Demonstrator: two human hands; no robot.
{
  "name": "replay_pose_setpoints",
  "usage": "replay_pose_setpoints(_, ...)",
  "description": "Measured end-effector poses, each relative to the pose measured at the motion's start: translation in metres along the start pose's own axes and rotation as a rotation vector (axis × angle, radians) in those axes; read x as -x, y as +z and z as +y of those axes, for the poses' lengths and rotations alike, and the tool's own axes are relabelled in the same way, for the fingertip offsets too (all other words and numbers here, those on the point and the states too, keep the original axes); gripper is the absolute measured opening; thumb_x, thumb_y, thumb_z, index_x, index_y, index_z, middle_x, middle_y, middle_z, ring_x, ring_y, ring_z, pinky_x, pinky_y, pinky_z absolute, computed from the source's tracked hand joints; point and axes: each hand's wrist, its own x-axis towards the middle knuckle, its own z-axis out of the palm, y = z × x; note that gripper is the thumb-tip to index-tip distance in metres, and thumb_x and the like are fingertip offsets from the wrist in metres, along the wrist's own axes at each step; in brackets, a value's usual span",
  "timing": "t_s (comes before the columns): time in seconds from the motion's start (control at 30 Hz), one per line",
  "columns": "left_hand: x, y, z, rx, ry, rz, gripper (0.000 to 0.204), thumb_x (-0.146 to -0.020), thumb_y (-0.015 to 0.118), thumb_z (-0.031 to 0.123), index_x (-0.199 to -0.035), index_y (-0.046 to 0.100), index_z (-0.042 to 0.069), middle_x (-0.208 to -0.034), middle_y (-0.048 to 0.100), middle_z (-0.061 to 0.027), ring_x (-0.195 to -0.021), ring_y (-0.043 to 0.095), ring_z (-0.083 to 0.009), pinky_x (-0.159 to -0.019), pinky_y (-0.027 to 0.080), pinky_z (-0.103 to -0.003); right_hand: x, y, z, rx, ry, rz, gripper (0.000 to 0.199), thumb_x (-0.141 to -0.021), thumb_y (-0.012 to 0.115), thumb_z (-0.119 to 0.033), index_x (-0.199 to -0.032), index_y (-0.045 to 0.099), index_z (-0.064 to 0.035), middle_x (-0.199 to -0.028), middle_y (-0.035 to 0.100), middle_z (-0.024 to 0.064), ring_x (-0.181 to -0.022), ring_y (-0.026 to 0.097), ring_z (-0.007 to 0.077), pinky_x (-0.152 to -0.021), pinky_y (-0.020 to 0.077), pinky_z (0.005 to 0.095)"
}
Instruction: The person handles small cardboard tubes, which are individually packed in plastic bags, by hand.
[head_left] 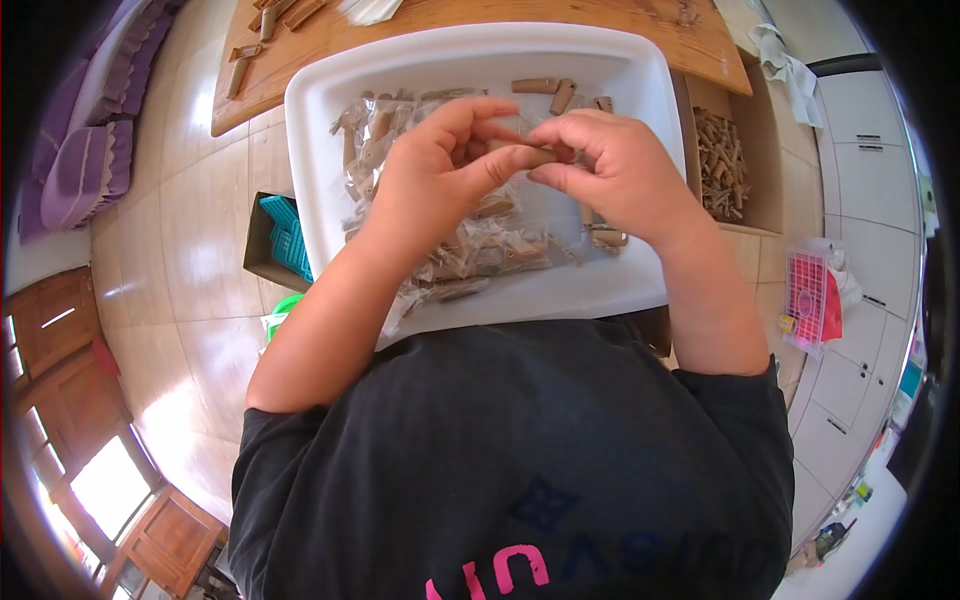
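White tub [303, 170] beneath both hands [440, 160] [612, 168]

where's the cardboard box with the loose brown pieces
In the head view, the cardboard box is on the right, just outside the right rim of the white tub, by the near right corner of the wooden table.

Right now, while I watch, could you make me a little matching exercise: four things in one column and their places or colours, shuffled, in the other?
Things:
1. tub
2. sofa
3. cardboard box
4. left hand and right hand

Places and colours:
A. purple, at the upper left
B. close together, with a brown piece between the fingers
C. at the right, with a heap of small brown pieces inside
D. white, beneath the hands

Pairs: 1-D, 2-A, 3-C, 4-B.
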Motion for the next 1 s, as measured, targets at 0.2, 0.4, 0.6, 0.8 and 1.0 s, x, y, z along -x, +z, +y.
replay_pose_setpoints(0.2,-0.001,-0.014,0.004,0.153,-0.163,0.046,0.018,-0.084,0.063,0.012,-0.095,0.061,-0.001,-0.085,0.063,-0.0054,-0.074,0.059,-0.0096,-0.069,0.049,-0.021,0.003,-0.008,0.015,-0.318,0.036,0.238,0.021,-0.088,0.055,-0.013,-0.105,0.062,-0.0009,-0.099,0.062,0.0033,-0.092,0.055,0.0092,-0.082,0.0425,0.0227)
replay_pose_setpoints(0.4,-0.003,-0.018,0.004,0.311,-0.207,0.119,0.02,-0.086,0.06,0.014,-0.099,0.06,0.0,-0.095,0.062,-0.0082,-0.084,0.061,-0.0161,-0.075,0.052,-0.027,0.01,0.005,0.024,-0.44,0.172,0.241,0.018,-0.084,0.062,-0.012,-0.099,0.064,-0.0034,-0.087,0.058,-0.0002,-0.07,0.05,0.0055,-0.065,0.0418,0.0199)
replay_pose_setpoints(0.6,-0.006,-0.019,0.003,0.466,-0.239,0.145,0.021,-0.085,0.06,0.01,-0.102,0.058,-0.003,-0.091,0.062,-0.0091,-0.081,0.062,-0.0155,-0.073,0.052,-0.026,0.011,0.001,0.028,-0.258,0.055,0.205,0.02,-0.083,0.059,-0.005,-0.102,0.062,-0.0027,-0.083,0.057,-0.0007,-0.067,0.049,0.0056,-0.061,0.0413,0.0202)
replay_pose_setpoints(0.8,-0.005,-0.017,0.003,0.357,-0.338,0.078,0.026,-0.086,0.06,0.013,-0.105,0.058,-0.004,-0.093,0.063,-0.0098,-0.084,0.062,-0.0158,-0.073,0.052,-0.026,0.006,0.019,0.011,-0.564,0.134,0.171,0.027,-0.08,0.062,-0.002,-0.106,0.057,-0.0001,-0.077,0.057,0.0003,-0.067,0.05,0.005,-0.062,0.0417,0.0198)
replay_pose_setpoints(1.0,0.0,-0.012,0.007,0.351,-0.433,0.004,0.03,-0.087,0.059,0.02,-0.102,0.058,-0.005,-0.091,0.063,-0.01,-0.075,0.063,-0.0149,-0.067,0.054,-0.025,0.001,0.029,0.012,-0.569,0.118,0.18,0.03,-0.078,0.065,-0.004,-0.107,0.056,-0.0005,-0.074,0.057,-0.0003,-0.068,0.05,0.0046,-0.063,0.0423,0.0185)
